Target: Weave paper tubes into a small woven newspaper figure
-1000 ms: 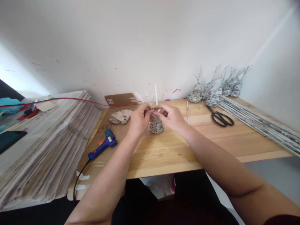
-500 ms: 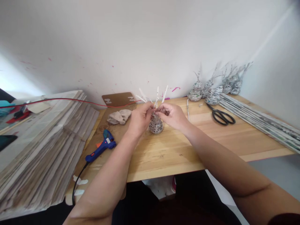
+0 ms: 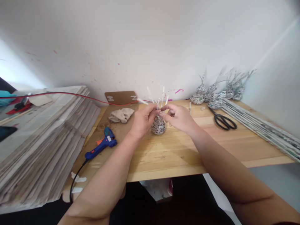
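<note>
A small rounded shape woven from rolled newspaper strips (image 3: 158, 127) stands upright on the wooden table, several pale paper tubes (image 3: 163, 92) sticking up and outward from its top. My left hand (image 3: 144, 120) is closed on the left of its narrow neck, thumb and forefinger pinching the paper strips there. From the other side, my right hand (image 3: 178, 117) pinches the strips at the same neck, its other fingers curled. The fingertips of both hands nearly meet and cover part of the weaving.
A blue hot glue gun (image 3: 101, 147) lies at left near a crumpled cloth (image 3: 121, 115) and a tall newspaper stack (image 3: 53, 140). On the right are black scissors (image 3: 225, 122), long paper tubes (image 3: 260, 128) and several woven paper figures (image 3: 198, 97). A red cable (image 3: 93, 99) crosses behind.
The view has shifted slightly. The tubes on top point in different directions, as the woven piece appears turned between my hands. Both hands still pinch at its neck.
</note>
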A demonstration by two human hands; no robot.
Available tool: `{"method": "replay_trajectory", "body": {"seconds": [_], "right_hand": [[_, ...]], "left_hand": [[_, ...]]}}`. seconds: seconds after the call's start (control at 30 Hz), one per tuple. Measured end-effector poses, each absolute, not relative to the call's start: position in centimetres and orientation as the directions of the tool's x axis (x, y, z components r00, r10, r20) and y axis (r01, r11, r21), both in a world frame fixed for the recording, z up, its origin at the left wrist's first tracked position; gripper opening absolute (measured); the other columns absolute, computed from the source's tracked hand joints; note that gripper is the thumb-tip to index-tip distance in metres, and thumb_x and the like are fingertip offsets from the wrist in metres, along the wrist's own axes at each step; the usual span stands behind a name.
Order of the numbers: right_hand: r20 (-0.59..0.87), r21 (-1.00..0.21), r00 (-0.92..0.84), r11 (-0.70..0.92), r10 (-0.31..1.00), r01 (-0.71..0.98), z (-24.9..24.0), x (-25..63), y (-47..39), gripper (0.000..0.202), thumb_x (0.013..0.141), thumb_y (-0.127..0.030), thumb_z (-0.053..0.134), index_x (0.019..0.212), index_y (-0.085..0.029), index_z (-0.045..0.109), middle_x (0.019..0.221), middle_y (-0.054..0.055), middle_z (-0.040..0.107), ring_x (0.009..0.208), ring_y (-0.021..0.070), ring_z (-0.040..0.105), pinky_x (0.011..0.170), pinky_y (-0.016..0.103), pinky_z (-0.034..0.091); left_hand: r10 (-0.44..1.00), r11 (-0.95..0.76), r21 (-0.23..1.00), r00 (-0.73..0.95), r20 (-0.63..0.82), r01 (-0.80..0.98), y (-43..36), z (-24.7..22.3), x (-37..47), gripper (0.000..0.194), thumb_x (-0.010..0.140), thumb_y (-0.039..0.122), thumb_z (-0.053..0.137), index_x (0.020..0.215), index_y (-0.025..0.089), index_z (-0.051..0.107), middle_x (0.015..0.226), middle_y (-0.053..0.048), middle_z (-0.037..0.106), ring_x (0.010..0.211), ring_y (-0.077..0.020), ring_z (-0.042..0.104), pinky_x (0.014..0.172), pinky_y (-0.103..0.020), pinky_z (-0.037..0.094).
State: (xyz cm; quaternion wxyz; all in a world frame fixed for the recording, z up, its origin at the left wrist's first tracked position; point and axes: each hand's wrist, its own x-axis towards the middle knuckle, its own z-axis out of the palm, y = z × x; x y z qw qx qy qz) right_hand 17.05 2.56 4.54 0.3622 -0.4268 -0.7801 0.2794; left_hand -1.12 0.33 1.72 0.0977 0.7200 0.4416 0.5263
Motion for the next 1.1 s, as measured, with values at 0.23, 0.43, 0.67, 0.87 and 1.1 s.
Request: {"method": "replay_trajectory", "body": {"seconds": [0.23,0.43,0.67,0.87,1.1], "right_hand": [[0.148,-0.928,-0.487,0.29,0.861,0.232,4.3,17.0,2.8,0.031,0.076,-0.038,0.075,0.094,-0.018,0.06,0.055,-0.007,0.057,0.045,0.0125,0.058,0.046,0.023,0.042],[0.134,-0.935,-0.499,0.276,0.856,0.224,4.4,17.0,2.6,0.033,0.073,-0.043,0.078,0.084,-0.018,0.059,0.055,-0.004,0.06,0.049,0.0133,0.061,0.049,0.024,0.045],[0.135,-0.952,-0.507,0.254,0.851,0.173,3.8,16.8,3.3,0.034,0.07,-0.043,0.08,0.077,-0.02,0.056,0.061,-0.003,0.063,0.056,0.0135,0.062,0.056,0.027,0.049],[0.258,-0.909,-0.517,0.386,0.816,0.155,3.1,16.9,3.4,0.025,0.076,-0.039,0.076,0.079,-0.019,0.062,0.066,-0.001,0.064,0.06,0.0127,0.061,0.062,0.028,0.051],[0.205,-0.95,-0.569,0.301,0.797,0.079,3.5,16.9,3.6,0.028,0.071,-0.039,0.078,0.085,-0.019,0.065,0.069,-0.002,0.065,0.061,0.0123,0.06,0.062,0.028,0.052]], "left_hand": [[0.768,-0.575,0.658,0.043,0.639,0.487,0.0,2.0,-0.9,0.014,0.095,0.031,0.058,0.091,0.02,0.067,0.078,0.0,0.066,0.066,-0.0108,0.061,0.063,-0.021,0.049],[0.761,-0.574,0.687,-0.019,0.648,0.446,-0.1,2.1,-0.6,0.015,0.091,0.031,0.063,0.095,0.021,0.074,0.077,0.001,0.071,0.064,-0.0102,0.063,0.063,-0.021,0.05],[0.755,-0.559,0.688,-0.06,0.653,0.463,-0.1,2.0,-0.3,0.012,0.089,0.029,0.065,0.089,0.02,0.073,0.071,0.002,0.069,0.062,-0.0104,0.061,0.06,-0.02,0.048],[0.77,-0.547,0.704,-0.058,0.635,0.454,0.0,2.1,-0.4,0.013,0.089,0.03,0.063,0.086,0.02,0.07,0.068,0.003,0.066,0.06,-0.0104,0.058,0.059,-0.021,0.045],[0.789,-0.54,0.726,-0.045,0.613,0.426,0.0,2.1,-0.2,0.014,0.089,0.029,0.062,0.086,0.019,0.071,0.071,0.002,0.067,0.064,-0.0106,0.057,0.062,-0.021,0.044]]}}
